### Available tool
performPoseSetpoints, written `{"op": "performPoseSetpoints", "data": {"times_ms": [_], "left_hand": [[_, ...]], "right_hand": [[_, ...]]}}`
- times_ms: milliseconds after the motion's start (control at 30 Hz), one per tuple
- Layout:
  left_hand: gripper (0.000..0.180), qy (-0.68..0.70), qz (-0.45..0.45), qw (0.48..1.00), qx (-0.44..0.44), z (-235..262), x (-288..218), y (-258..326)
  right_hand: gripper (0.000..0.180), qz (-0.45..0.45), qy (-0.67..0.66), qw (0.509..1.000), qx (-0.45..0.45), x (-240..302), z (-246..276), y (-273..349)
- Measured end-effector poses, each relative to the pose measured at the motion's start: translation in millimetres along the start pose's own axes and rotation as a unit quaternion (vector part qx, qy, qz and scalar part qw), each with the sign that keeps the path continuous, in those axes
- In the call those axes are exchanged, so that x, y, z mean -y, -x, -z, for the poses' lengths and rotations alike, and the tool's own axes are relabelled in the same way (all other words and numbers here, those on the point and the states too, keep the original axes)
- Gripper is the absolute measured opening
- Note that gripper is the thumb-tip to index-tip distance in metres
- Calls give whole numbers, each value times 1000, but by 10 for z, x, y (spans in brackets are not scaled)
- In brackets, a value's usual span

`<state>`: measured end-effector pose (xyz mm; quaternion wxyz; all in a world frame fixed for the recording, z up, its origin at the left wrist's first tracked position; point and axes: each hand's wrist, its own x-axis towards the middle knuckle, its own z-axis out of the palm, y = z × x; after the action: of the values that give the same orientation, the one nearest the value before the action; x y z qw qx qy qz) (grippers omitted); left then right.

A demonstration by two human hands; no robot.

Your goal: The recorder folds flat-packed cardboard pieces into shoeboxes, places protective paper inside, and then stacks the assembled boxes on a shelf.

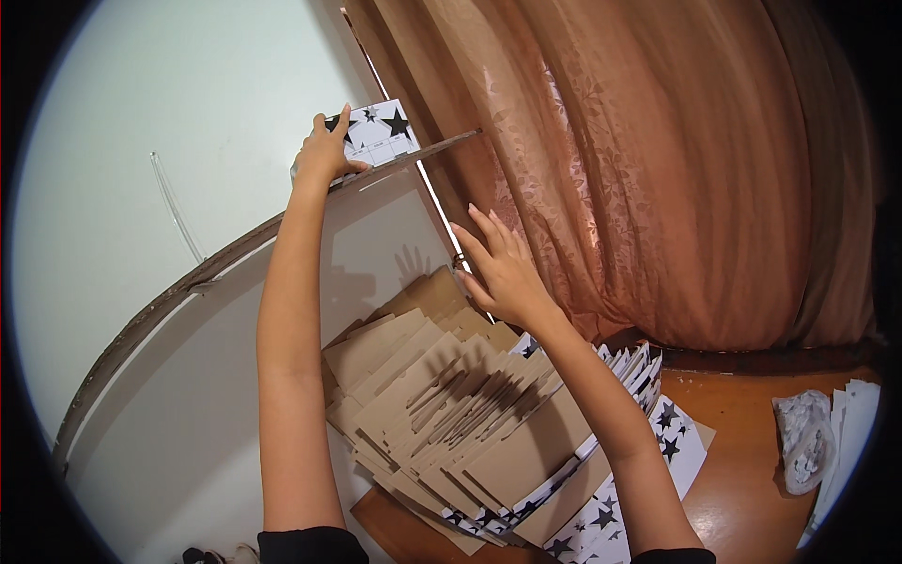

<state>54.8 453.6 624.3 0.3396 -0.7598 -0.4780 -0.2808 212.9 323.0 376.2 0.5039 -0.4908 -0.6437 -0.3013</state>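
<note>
Gripping a star-printed card with the left hand above the board edge; resting the open, empty right hand below it, beside the large flat-card pile left to handle.

A brown curtain with a leaf pattern hangs at the right, reaching down to a wooden floor. A pale wall fills the upper left. A large white board with a worn brown edge leans across the lower left. At the far right, a crumpled plastic bag lies beside a stack of white sheets.
</note>
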Motion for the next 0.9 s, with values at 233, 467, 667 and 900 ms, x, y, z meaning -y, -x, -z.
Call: {"op": "performPoseSetpoints", "data": {"times_ms": [233, 467, 667, 900], "left_hand": [[104, -41, 32, 998, -23, 29, -117, 142], [83, 92, -109, 935, -325, 144, -1030, 1111], [58, 297, -155, 937, -95, -143, -1803, 2826], [59, 433, -142, 888, 60, -400, -2344, 4590]], "right_hand": [[59, -3, 3, 1000, 11, 36, 20, 111], [60, -36, 25, 998, 36, 135, 333, 449], [55, -102, 40, 993, 51, 215, 766, 1209], [49, -232, 55, 968, 83, 473, 1377, 2876]]}}
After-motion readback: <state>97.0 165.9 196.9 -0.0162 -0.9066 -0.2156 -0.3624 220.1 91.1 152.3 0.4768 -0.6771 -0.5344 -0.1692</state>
